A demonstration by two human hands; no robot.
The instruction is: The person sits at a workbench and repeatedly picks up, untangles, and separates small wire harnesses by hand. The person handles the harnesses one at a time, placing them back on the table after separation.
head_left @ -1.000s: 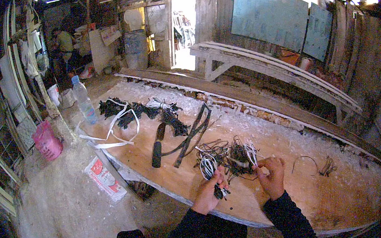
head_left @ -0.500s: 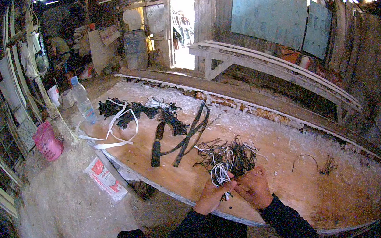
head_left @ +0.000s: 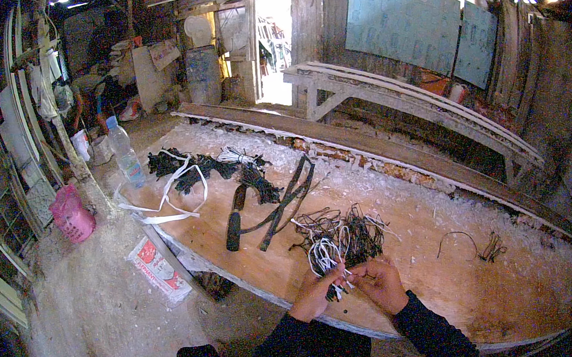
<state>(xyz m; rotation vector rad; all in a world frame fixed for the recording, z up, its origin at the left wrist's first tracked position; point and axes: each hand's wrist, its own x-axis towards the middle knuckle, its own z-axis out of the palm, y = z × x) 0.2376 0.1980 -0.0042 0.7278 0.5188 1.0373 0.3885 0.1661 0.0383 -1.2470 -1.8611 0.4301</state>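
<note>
My left hand (head_left: 315, 295) is closed round a bundle of looped white and black cords (head_left: 325, 257) near the table's front edge. The loops stick up above the thumb, and short ends show below it. My right hand (head_left: 382, 287) is close beside it, fingers pinched together at the bundle's side; what they hold is too small to make out. Just beyond both hands lies a loose heap of thin dark cords (head_left: 361, 233) with some pale strands. To its left rest a dark-handled tool (head_left: 233, 228) and a crossed black strap (head_left: 282, 210).
Farther left on the wooden table (head_left: 447, 294) are black cord bundles (head_left: 207, 168), a white strap (head_left: 169, 209) and a plastic bottle (head_left: 125, 154). A few dark strands (head_left: 491, 248) lie at right. A long bench (head_left: 404, 101) stands behind; a pink sack (head_left: 71, 213) sits on the floor.
The white loops in my left hand have shifted slightly and stand a little higher. My right hand's fingers have turned slightly. In the background at left, a person has bent lower.
</note>
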